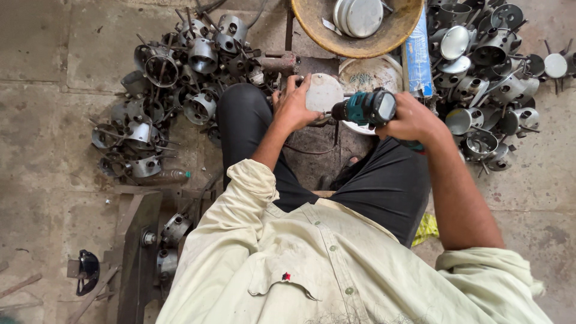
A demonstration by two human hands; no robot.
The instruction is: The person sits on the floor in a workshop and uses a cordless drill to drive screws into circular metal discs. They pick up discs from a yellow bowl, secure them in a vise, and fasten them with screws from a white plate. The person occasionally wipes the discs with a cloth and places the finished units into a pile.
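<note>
Left hand (292,107): closing around the rim of a round metal disc (324,92), fingers curling over its left edge, holding it upright above the knees.
Right hand (414,120): gripping the handle of a teal and black cordless drill (367,108), wrapped tight around it.
Cordless drill: lying level, nose pointing left, its tip meeting the face of the round metal disc.
Round metal disc: sitting between the two hands, just in front of the dark trousers (384,180), over the concrete floor (42,150).
Left pile (174,78): spreading across the floor beyond the left knee, made of shiny metal cups with thin prongs sticking out, tangled together.
Right pile (486,72): lying just beside the right hand, mixing similar cups with flat round lids.
Yellowish basin (360,30): standing at the top edge, holding a stack of round metal lids (358,16).
Blue packet (417,57): leaning between the basin and the right pile.
Plastic bottle (168,176): lying on its side near the left pile.
Pale shirt (336,264): filling the lower frame, sleeves rolled up.
</note>
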